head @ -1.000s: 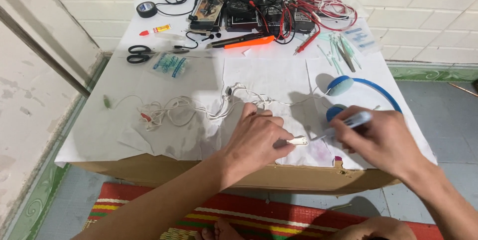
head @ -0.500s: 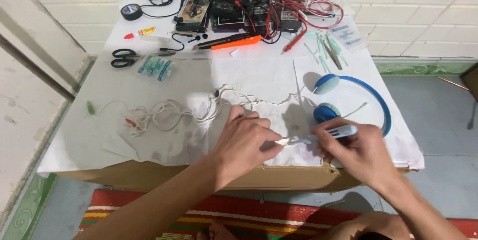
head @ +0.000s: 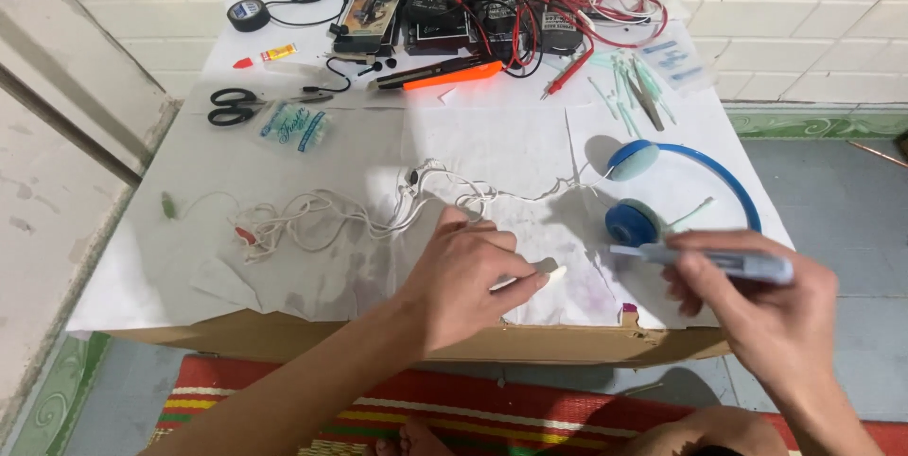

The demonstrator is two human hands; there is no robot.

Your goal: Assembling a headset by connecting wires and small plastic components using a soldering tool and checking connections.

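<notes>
Makeshift home repair corner on the floor, paper-covered cardboard table [head: 312, 338] against white tiled wall [head: 776, 2], striped mat [head: 530, 413] below, meters and red leads [head: 605, 2] along far edge, scissors [head: 232, 108], tape roll [head: 248, 13] far left corner

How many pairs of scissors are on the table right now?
1. The black-handled scissors lie at the far left of the table, beside a small blue packet. Others may be hidden in the cable pile at the back.

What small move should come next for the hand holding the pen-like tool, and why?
Probably bring the right hand leftward, so the grey pen-like tool meets the small white piece pinched in the left hand; the tool's tip points at it, but a gap remains.
</notes>
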